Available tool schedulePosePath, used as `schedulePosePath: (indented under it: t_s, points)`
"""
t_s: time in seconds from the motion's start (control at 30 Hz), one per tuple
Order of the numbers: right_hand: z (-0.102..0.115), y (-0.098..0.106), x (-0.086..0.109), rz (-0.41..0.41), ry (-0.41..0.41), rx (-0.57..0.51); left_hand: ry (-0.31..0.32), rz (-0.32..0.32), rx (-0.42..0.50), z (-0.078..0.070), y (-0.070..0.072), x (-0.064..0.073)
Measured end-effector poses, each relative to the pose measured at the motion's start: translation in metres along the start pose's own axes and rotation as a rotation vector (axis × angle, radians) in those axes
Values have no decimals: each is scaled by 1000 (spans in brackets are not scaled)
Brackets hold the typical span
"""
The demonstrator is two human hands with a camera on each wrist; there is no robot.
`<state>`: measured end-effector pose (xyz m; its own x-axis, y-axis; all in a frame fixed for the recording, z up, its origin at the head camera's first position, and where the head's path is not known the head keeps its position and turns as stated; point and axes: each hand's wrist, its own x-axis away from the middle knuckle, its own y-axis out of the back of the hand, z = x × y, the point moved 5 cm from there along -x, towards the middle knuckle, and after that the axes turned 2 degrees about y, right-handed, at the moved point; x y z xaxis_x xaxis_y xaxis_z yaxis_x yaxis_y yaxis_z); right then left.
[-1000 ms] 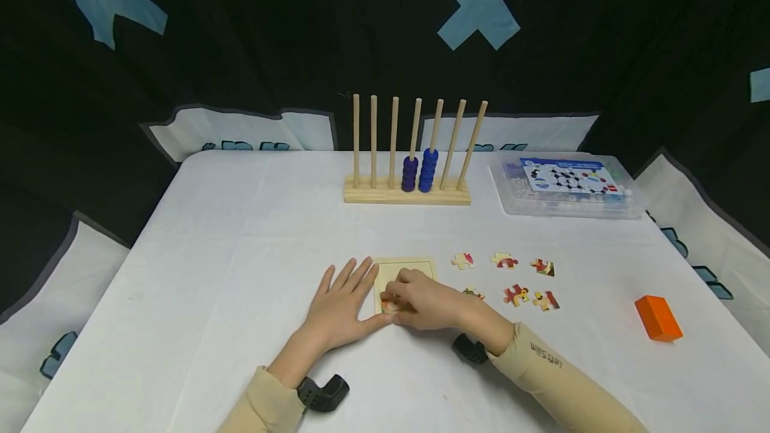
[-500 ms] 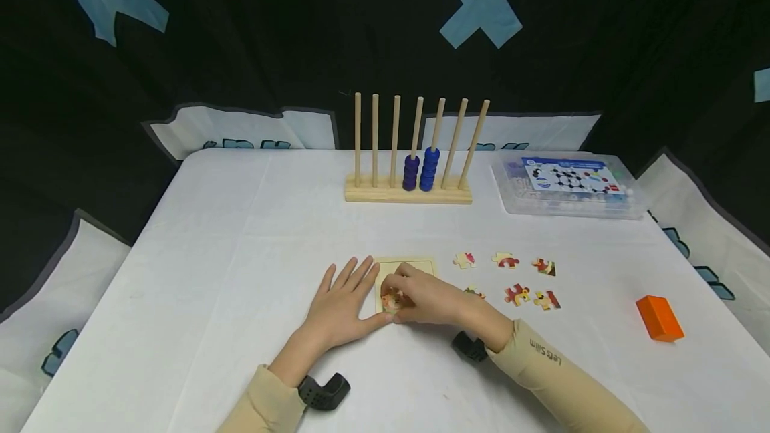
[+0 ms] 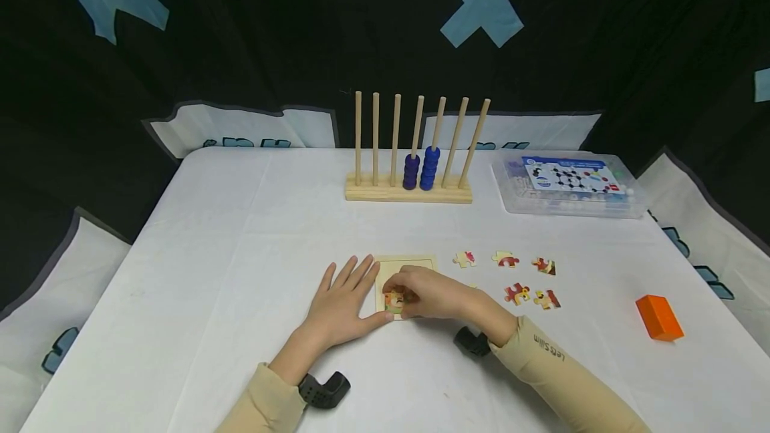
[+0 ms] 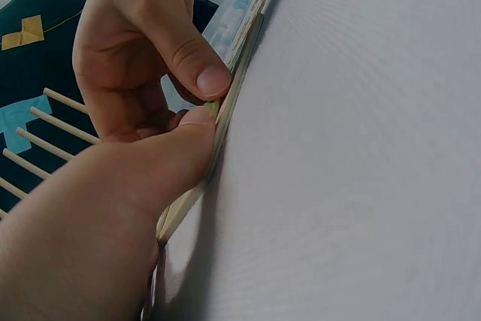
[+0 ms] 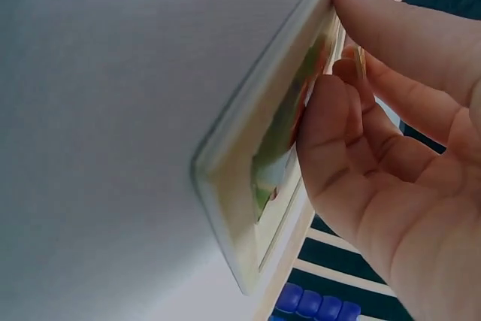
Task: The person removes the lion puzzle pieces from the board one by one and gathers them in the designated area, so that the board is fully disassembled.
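Note:
A small wooden puzzle board [image 3: 406, 261] lies in front of me, its pale tray bare along the far part. Picture pieces [image 3: 394, 301] show in its near left corner; the right wrist view shows their green and red print [image 5: 289, 122]. My left hand [image 3: 338, 307] lies flat with spread fingers, the fingertips at the board's left side and the thumb at its near edge. Above the board, my right hand [image 3: 433, 294] has curled fingers and pinches a puzzle piece, whose thin edge [image 5: 360, 62] shows among the fingers. Most of that piece is hidden.
Several loose puzzle pieces [image 3: 517, 294] lie right of the board, one mostly covered by the right hand. An orange block [image 3: 659, 318] sits farther right. Behind stand a peg abacus [image 3: 408, 192] with blue and purple beads and a clear plastic box [image 3: 568, 184].
My right hand has shifted slightly to the right, uncovering more of the picture in the board's near left corner. The left hand stays in place.

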<state>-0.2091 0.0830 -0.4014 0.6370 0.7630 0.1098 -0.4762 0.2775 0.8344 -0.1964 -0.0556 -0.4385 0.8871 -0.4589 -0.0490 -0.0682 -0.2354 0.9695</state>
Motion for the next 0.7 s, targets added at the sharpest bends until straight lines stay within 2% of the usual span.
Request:
schedulePosePath:
  t_s: [0.2, 0.37, 0.53, 0.7]
  points:
    - [-1, 2, 2, -29, 13, -2, -1, -1, -2, 0, 0, 0]
    - [-1, 14, 12, -104, 15, -23, 0, 7, -3, 0, -1, -1]
    - [-9, 26, 32, -148, -21, -61, 3, 4, -10, 0, -1, -1]
    - [-25, 30, 64, -153, -75, -69, 5, 0, -13, 0, -1, -1]
